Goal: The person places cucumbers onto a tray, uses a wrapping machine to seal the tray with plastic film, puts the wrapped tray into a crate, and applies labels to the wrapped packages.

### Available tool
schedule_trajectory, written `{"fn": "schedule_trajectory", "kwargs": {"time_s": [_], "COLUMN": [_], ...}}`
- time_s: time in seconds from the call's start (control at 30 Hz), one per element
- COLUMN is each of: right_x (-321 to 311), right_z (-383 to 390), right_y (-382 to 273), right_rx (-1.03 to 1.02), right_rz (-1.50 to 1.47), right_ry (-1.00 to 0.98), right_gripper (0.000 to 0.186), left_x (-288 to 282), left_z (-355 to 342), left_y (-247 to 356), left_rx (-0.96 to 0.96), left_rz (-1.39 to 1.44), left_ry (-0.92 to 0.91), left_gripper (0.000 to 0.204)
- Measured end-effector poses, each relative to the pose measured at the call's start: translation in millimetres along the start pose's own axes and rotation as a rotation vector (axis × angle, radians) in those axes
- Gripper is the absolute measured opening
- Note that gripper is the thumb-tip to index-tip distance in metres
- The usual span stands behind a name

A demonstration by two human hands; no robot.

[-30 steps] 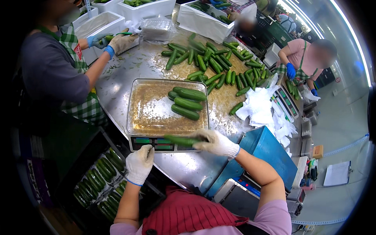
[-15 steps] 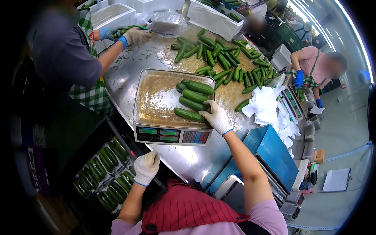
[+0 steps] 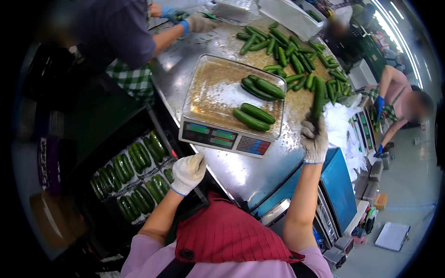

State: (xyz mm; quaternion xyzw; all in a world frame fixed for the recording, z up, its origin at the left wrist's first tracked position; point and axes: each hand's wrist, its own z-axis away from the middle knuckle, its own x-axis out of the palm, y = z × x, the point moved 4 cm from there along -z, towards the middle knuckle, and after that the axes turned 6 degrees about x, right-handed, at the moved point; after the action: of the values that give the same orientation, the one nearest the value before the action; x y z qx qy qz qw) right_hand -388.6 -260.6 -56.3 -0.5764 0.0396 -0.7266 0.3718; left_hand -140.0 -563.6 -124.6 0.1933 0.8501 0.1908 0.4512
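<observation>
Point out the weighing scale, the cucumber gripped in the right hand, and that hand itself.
Weighing scale [image 3: 215,88]: head view, bare left part of its pan.
Gripped cucumber [image 3: 318,98]: head view, middle of its visible length.
Right hand [image 3: 316,142]: head view, middle of the gloved hand.

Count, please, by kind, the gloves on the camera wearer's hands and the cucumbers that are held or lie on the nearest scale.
White gloves: 2
Cucumber held in right hand: 1
Cucumbers visible on scale: 4
Total: 7
</observation>
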Motion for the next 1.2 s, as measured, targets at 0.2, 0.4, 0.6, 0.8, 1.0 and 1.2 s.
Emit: {"fn": "schedule_trajectory", "kwargs": {"time_s": [0.2,0.4,0.6,0.8,1.0,1.2], "right_x": [-67,-111,-123,-110,-109,-127], "right_z": [1,2,2,6,9,7], "right_y": [35,66,77,84,81,83], "right_rx": [0.001,-0.006,-0.029,-0.019,-0.079,-0.093], "right_rz": [-0.296,-0.289,-0.160,-0.101,-0.010,0.026], "right_ry": [0.167,0.463,0.491,0.555,0.592,0.600], "right_gripper": [0.028,0.024,0.020,0.017,0.015,0.015], "left_x": [-4,-5,-7,-1,-1,1], "left_z": [1,2,-2,2,5,1], "left_y": [0,0,3,0,0,4], "left_rx": [-0.043,-0.036,-0.032,-0.004,-0.047,-0.029], "left_rz": [0.013,0.017,0.020,0.020,0.000,0.051], "left_ry": [-0.020,-0.009,0.002,0.052,-0.028,0.006], "left_gripper": [0.011,0.010,0.010,0.011,0.011,0.011]}}
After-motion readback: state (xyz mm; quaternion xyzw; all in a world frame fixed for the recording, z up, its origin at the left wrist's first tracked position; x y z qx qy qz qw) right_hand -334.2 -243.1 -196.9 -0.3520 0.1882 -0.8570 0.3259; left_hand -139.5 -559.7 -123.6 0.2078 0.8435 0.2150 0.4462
